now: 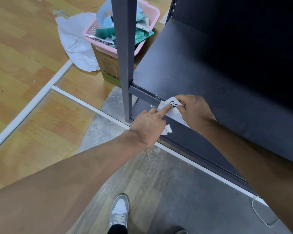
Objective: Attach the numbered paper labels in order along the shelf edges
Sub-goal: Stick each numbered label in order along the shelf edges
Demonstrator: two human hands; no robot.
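Observation:
A white paper label (173,103) with "09" written on it lies against the front edge (201,147) of a dark grey metal shelf (193,73), close to the left upright post (125,56). My left hand (147,127) presses its straight index finger on the label's left part. Its other fingers are curled, and white paper pieces (167,130) stick out from under them. My right hand (196,110) pinches the label's right end between thumb and fingers.
A pink basket (147,12) full of packets sits on a cardboard box (108,68) behind the post, with a white plastic bag (74,39) beside it. A white strip (32,107) runs across the wooden floor. My shoe (119,210) stands below the shelf edge.

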